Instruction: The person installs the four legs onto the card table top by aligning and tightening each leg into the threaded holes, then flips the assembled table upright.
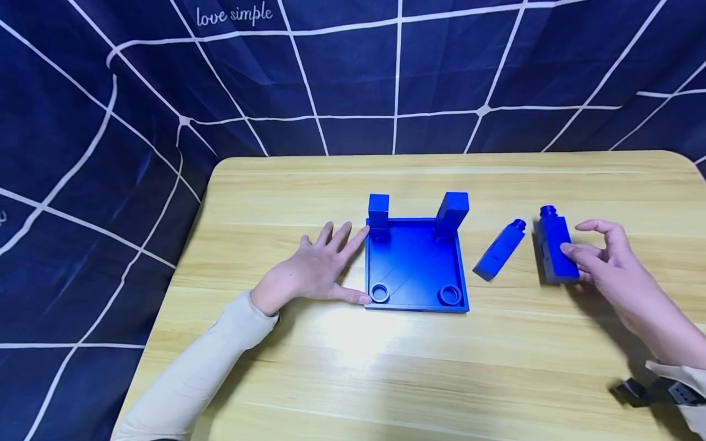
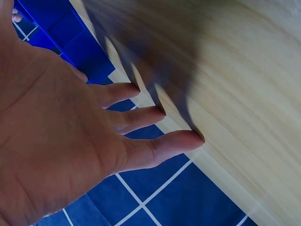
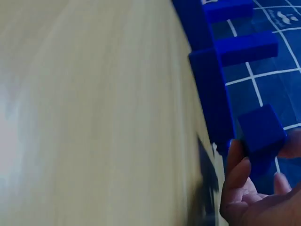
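**Blue tray with two posts and two cups; right hand holds a block beside it**

We see a dark blue cloth with white grid lines hanging behind the table and along its left side. The words "love simple" run across its upper part.

In front of it we have the table, with pale wood grain and rounded far corners. A bright glare lies on its surface just in front of the tray.

On the table sits a shallow, square blue tray with a low rim. We count four things inside, one at each corner: two square posts, left and right, upright at the far side, and two round cups at the near side.

Two pale sleeves, left and right, reach in from the near side. We find the left hand spread wide and holding nothing, the tips of its thumb and forefinger at the tray's left rim. The right hand pinches a blue block between thumb and fingers, with the forefinger raised clear of it. We cannot tell whether this block touches the table. Its narrow round neck points toward the far edge.

Between that block and the tray, touching neither, a second block lies slanted on the wood, its neck pointing away to the right.

Smallest are the cups, left and right, each with a raised round rim.
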A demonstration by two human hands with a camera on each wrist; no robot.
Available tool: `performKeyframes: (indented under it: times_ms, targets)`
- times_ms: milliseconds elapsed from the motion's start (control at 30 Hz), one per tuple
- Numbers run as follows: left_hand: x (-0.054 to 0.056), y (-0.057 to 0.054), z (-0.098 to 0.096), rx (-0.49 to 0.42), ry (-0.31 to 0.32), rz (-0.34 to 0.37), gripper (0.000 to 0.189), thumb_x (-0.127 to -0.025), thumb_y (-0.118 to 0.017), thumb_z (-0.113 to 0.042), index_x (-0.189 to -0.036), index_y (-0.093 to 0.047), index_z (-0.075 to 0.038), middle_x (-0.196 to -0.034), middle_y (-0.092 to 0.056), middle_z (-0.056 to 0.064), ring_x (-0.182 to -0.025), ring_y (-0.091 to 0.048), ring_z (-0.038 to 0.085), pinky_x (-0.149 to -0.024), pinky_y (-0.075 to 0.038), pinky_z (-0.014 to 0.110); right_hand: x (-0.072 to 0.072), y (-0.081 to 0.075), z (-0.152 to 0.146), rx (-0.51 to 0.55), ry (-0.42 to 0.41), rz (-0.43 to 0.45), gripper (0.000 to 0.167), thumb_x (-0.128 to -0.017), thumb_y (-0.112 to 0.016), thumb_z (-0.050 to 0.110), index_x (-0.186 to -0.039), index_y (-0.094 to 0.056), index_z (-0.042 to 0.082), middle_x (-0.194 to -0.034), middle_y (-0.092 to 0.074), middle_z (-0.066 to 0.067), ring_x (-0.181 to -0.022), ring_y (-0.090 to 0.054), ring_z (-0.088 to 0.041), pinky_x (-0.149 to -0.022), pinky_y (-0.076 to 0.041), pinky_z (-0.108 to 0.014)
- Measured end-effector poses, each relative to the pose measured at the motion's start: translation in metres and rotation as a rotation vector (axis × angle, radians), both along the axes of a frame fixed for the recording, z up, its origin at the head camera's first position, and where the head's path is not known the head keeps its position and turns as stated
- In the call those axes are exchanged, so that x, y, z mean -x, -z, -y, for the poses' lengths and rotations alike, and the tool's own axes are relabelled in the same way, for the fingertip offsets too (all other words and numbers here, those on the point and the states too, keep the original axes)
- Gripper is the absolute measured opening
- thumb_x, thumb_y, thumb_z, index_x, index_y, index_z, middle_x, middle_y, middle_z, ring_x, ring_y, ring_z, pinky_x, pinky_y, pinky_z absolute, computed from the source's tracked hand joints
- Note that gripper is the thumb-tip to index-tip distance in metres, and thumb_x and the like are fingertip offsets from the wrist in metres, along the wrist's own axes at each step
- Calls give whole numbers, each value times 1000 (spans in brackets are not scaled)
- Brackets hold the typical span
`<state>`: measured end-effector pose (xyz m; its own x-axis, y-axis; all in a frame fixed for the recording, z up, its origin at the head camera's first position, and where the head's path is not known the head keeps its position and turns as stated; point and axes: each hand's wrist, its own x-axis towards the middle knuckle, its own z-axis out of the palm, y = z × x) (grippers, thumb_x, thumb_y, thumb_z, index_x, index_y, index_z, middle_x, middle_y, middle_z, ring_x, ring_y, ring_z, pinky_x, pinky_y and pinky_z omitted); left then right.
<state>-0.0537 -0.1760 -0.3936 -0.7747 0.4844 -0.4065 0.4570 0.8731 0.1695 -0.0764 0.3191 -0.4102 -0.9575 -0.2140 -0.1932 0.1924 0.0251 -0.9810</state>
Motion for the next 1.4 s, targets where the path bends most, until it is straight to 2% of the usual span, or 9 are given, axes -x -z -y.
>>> performKeyframes:
  times_ms: [100, 233, 400, 533, 733, 867, 1067, 1233, 1400]
  targets:
    - [0, 1, 1, 2, 1, -3, 131, -88, -57, -93, -176, 9, -23, -180, -9, 22, -159, -15, 58, -108, -33, 86, 0, 0, 0, 145, -18, 12, 32, -115, -48, 0, -140, -57, 19, -111, -70, 8, -86, -67, -7, -68, -55, -20]
    - [-1, 1, 1, 4, 3, -9, 130, -88, -56, -93, -176, 9, -23, -180, -9, 22, -159, -16, 58, -108, -34, 85, 1, -1, -3, 252, -65, 78, 37, -117, -43, 3, -143, -69, 9, -143, -53, 4, -112, -67, -9, -86, -60, -24]
    - [-1, 1, 1, 5, 4, -6, 130, -88, -56, -93, -176, 10, -23, -180, -9, 22, -160, -15, 58, -108, -33, 85, 0, -2, -2, 330, -89, 111, 44, -119, -35, 3, -154, -62, 5, -162, -37, -3, -127, -62, -12, -94, -58, -27]
    - [-1, 1, 1, 4, 3, -4, 130, -88, -56, -93, -176, 10, -23, -180, -9, 22, -160, -15, 58, -108, -33, 85, -3, -3, 1, 346, -89, 74, 48, -118, -36, -1, -160, -56, 7, -171, -25, -9, -132, -59, -7, -98, -55, -23]
    - [-1, 1, 0, 7, 1, -5, 130, -88, -56, -93, -176, 10, -24, -180, -8, 22, -160, -15, 58, -108, -34, 85, -7, -4, 7, 438, -51, -61, 65, -104, -42, -27, -160, -54, 4, -153, -58, -2, -127, -67, -13, -97, -57, -24]
    - [-1, 1, 0, 6, 3, -2, 130, -88, -56, -93, -176, 10, -24, -180, -8, 22, -160, -15, 58, -108, -34, 85, -7, -5, 12, 514, 15, -117, 68, -98, -43, -34, -155, -57, -1, -149, -62, -7, -126, -70, -18, -95, -59, -29]
    - [-1, -1, 0, 12, 2, -2, 130, -88, -56, -93, -176, 10, -24, -180, -8, 22, -160, -15, 58, -108, -34, 85, -7, -8, 19, 422, 135, -183, 59, -97, -51, -33, -148, -61, -8, -137, -67, -12, -108, -78, -21, -86, -62, -32]
    - [-1, -1, 0, 10, 7, 0, 130, -88, -56, -93, -176, 10, -23, -180, -8, 22, -160, -15, 58, -108, -34, 85, -9, -12, 24, 358, 128, -238, 47, -99, -54, -29, -144, -60, -15, -117, -78, -21, -85, -82, -29, -77, -63, -36]
    - [0, -1, 0, 6, 7, -4, 130, -88, -56, -93, -176, 10, -23, -180, -8, 22, -159, -15, 58, -108, -34, 85, -9, -15, 26, 250, 126, -261, 34, -101, -62, -20, -135, -63, -20, -106, -80, -22, -80, -81, -26, -66, -63, -29]
